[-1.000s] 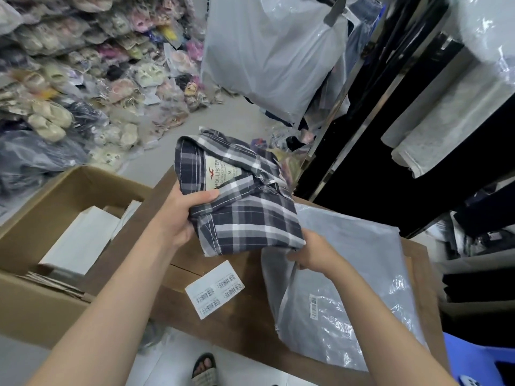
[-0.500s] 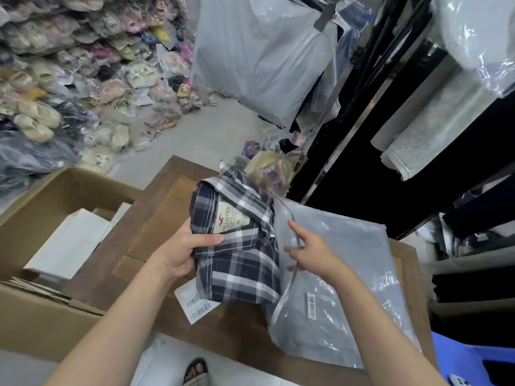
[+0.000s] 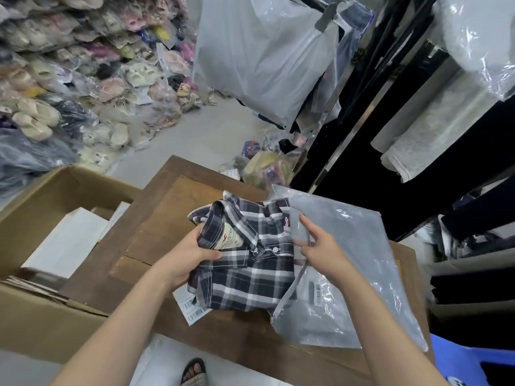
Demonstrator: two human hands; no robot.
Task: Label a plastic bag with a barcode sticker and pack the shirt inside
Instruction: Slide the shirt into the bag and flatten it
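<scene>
A folded navy and white plaid shirt (image 3: 250, 277) lies on the wooden table (image 3: 167, 218), its collar label facing up. My left hand (image 3: 186, 257) grips the shirt at the collar side. A grey plastic bag (image 3: 351, 274) lies to the right with a barcode sticker (image 3: 317, 294) on it. My right hand (image 3: 320, 249) pinches the bag's open edge beside the shirt. The shirt's right edge sits at the bag's mouth, partly under the plastic. A white sheet of barcode stickers (image 3: 192, 309) pokes out from under the shirt.
An open cardboard box (image 3: 41, 218) with white packets stands left of the table. Bagged slippers are piled at the back left. A large grey bag (image 3: 264, 51) hangs behind, and dark clothing racks fill the right. A sandalled foot (image 3: 195, 371) shows below the table edge.
The shirt came down from mid-air onto the table and moved right to the bag's mouth. My right hand shifted along the bag's edge and lifted it open. The sticker sheet is now partly covered.
</scene>
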